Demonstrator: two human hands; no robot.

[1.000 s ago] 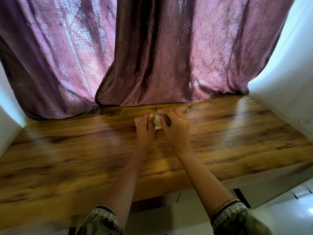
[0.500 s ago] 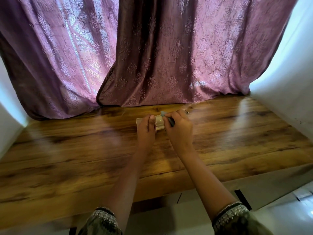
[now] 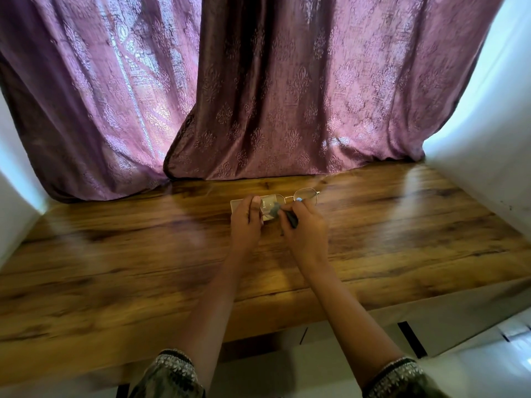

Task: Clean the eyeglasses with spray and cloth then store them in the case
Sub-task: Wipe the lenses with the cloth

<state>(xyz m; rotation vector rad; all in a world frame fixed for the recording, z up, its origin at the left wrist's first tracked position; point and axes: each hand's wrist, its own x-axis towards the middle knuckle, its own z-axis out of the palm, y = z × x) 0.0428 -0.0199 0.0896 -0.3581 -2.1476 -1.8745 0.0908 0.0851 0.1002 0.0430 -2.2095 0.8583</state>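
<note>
Both hands meet over the far middle of the wooden counter (image 3: 115,268), in front of the purple patterned curtains (image 3: 287,96). The left hand (image 3: 247,222) has its grip closed on the left rim of the eyeglasses (image 3: 288,200), thumb and fingers pinched at the outer edge of the left lens. The glasses are held up just above the counter, their thin metal frame open toward the curtains, the right lens standing free beyond the right hand. The right hand (image 3: 306,234) is curled with its grip closed around a dark cloth (image 3: 275,209); a bluish-grey fold of it presses against the left lens, and a darker bit pokes out between the fingers lower down. Beneath and behind the hands a pale, flat rectangular case (image 3: 237,203) lies on the counter, its left end showing past the left hand; whether it is open or shut cannot be made out. Both forearms reach in from the near edge, with embroidered sleeve cuffs (image 3: 172,366) at the bottom of the view. White walls (image 3: 488,139) flank the counter on either side.
</note>
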